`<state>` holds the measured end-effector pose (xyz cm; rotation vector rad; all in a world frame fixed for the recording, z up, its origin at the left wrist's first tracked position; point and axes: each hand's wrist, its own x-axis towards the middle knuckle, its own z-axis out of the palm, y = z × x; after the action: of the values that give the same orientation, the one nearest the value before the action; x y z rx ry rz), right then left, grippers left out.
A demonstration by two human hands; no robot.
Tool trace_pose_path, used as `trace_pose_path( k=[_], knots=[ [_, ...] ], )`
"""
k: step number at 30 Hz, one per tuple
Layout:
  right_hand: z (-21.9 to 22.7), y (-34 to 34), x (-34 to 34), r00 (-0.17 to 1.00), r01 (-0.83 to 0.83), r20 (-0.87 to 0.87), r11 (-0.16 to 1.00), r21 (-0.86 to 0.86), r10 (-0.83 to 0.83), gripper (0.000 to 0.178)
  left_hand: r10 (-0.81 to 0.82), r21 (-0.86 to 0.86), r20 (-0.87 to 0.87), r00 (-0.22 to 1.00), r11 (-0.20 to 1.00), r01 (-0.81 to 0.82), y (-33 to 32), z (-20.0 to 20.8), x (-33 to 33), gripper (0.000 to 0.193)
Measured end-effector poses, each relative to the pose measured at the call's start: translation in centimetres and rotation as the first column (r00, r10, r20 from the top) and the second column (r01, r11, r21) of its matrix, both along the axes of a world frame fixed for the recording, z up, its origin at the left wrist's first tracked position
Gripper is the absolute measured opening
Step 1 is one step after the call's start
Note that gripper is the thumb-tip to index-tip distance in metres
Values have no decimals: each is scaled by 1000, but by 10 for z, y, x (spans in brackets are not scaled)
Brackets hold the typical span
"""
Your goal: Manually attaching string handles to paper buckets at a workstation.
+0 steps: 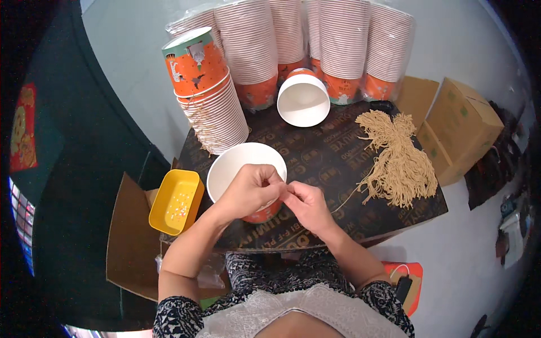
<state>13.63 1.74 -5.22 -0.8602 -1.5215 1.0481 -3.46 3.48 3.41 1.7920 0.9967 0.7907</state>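
Observation:
My left hand (253,192) and my right hand (307,206) meet fingertip to fingertip above the near rim of a white-lined paper bucket (228,166). Both are closed in a pinch, and whatever lies between the fingers is too small to make out. The bucket stands upright near the table's front edge, its orange printed side partly showing below my hands. A hank of tan cords (401,169) lies to the right. One loose cord (345,204) runs from it toward my right wrist.
Left of the bucket sits a yellow tray (176,185) holding small pale beads. Behind stands a leaning stack of paper buckets (217,115), with cords draped down it. Another bucket (304,102) lies on its side. Bagged bucket stacks (341,45) line the wall. Cardboard boxes (465,121) stand right.

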Motion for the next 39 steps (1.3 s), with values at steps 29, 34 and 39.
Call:
trace_pose_path(
  k=[29,34,39],
  knots=[
    [82,12,41,978,-188,159,905,382,136,18,-33,-118,49,998,992,39,9,-2,2,10],
    [79,22,31,962,-267,44,896,355,269,18,-39,-81,33,999,996,42,9,-7,6,12],
    [70,29,43,972,-226,138,914,338,189,16,-55,-164,22,998,985,58,14,-5,5,9]
  ],
)
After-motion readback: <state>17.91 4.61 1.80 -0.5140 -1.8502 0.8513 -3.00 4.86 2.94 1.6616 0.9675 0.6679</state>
